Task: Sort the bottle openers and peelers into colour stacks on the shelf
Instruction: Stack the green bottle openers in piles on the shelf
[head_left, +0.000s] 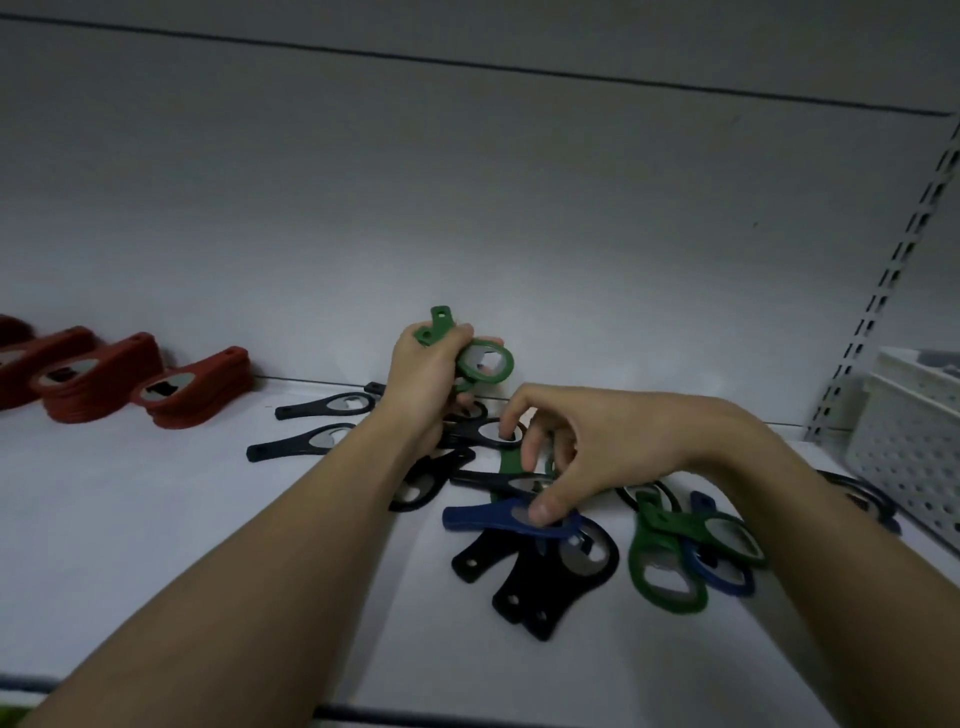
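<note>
Head view. The left hand (431, 374) was raised above the white shelf (156, 545), fingers curled tight round a small bunch of green bottle openers (475, 358); their handle ends stuck up past the knuckles and one ring head with its metal insert showed to the right of the fingers.

The right hand (587, 447) hung low over the mixed pile (545, 519) of openers at shelf centre, fingers half curled. Its thumb pressed on the blue bottle opener (498, 517); whether the fingers closed under it could not be told. The index fingertip touched a black opener's ring (493, 432).

Loose black openers (311, 441) lay flat to the left of the pile, handles pointing left. More black ones (530, 577) lay at the pile's near side. Just right of the right wrist, green openers (660, 551) overlapped another blue one (727, 571).

Far left, along the back wall, stood leaning stacks of red openers (192, 387), well apart from the pile. A white perforated basket (909, 457) sat at the shelf's right edge.
</note>
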